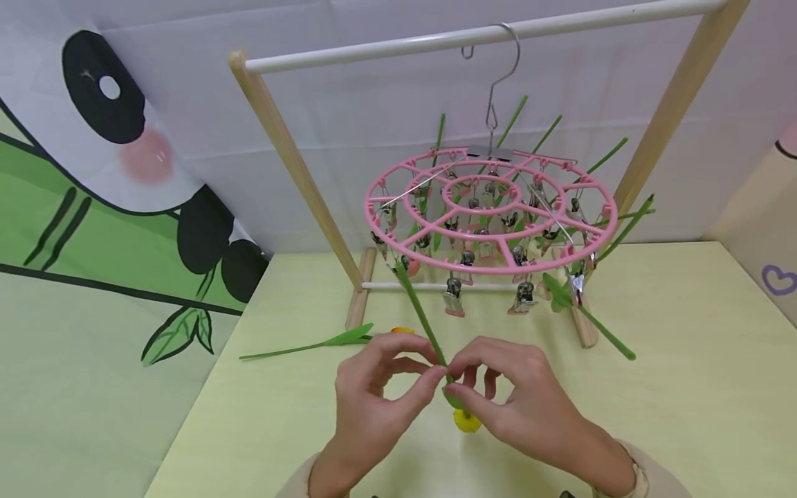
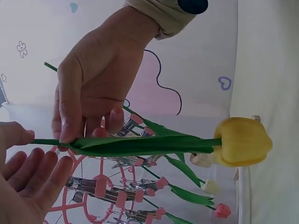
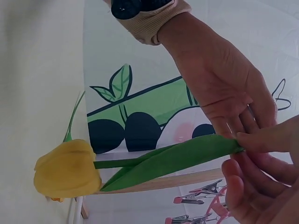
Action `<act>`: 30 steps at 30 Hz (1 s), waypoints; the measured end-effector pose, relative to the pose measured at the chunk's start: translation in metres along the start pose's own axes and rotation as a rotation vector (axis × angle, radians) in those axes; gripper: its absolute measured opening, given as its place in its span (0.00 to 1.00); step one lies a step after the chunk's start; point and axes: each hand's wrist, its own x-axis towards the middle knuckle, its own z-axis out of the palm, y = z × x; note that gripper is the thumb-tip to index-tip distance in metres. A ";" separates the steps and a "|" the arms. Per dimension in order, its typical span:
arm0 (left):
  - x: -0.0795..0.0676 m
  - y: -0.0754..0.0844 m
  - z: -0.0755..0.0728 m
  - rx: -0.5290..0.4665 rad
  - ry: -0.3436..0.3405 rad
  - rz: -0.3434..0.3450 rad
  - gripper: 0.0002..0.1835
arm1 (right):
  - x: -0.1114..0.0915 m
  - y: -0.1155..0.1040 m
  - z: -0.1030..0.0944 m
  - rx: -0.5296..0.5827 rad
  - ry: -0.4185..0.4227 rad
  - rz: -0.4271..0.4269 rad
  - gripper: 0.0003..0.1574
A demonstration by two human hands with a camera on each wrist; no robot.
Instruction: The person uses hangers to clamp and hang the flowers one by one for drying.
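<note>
A yellow artificial tulip (image 1: 467, 420) points flower-down between both hands, its green stem rising toward the hanger. My left hand (image 1: 389, 401) pinches the stem between thumb and index finger. Just below, near the leaf base, my right hand (image 1: 523, 401) pinches it with thumb and fingertips. Seen from the left wrist, the leaf (image 2: 135, 144) lies along the stem toward the yellow bloom (image 2: 243, 142). Beyond the hands hangs a pink round clip hanger (image 1: 429, 261), with several tulips clipped stem-up around it.
A wooden stand with a white rail (image 1: 386, 47) carries the hanger by a metal hook (image 1: 517, 52). Another tulip (image 1: 280, 351) lies on the pale table (image 1: 685, 387), left of the hands. Bare clips (image 1: 453, 297) dangle at the near rim. A printed cloth (image 1: 311, 173) stands behind.
</note>
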 end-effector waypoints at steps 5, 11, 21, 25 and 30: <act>0.001 0.002 0.003 -0.032 -0.010 -0.032 0.13 | 0.000 0.001 0.001 -0.008 -0.005 -0.041 0.18; 0.001 0.002 0.003 0.012 0.010 -0.021 0.13 | 0.003 -0.005 -0.004 -0.040 0.014 -0.040 0.13; 0.002 0.002 0.002 0.010 0.035 -0.048 0.15 | 0.012 -0.017 -0.025 -0.217 0.239 -0.078 0.22; 0.001 0.001 0.002 0.007 0.045 -0.053 0.16 | 0.014 -0.018 -0.034 -0.267 0.298 -0.071 0.28; -0.002 0.000 0.003 0.004 0.049 -0.074 0.14 | 0.011 -0.015 -0.044 -0.321 0.369 -0.043 0.26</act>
